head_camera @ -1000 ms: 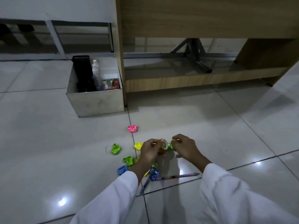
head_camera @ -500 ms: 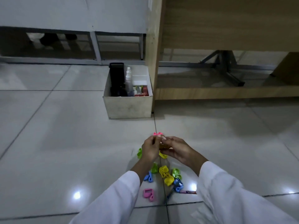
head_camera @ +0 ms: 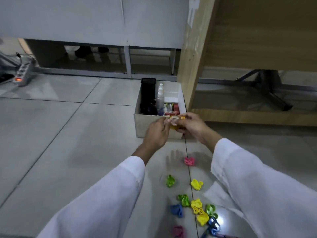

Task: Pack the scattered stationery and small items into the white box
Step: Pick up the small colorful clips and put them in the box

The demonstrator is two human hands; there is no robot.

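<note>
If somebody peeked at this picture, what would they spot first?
Probably the two hands, left and right, holding a small tape roll together in front of the white box. Next, the bright clips scattered on the floor between the white sleeves.

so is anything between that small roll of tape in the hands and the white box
Nothing visible. Both hands, left and right, hold the small clear tape roll just at the white box's near wall, below its open top.
</note>
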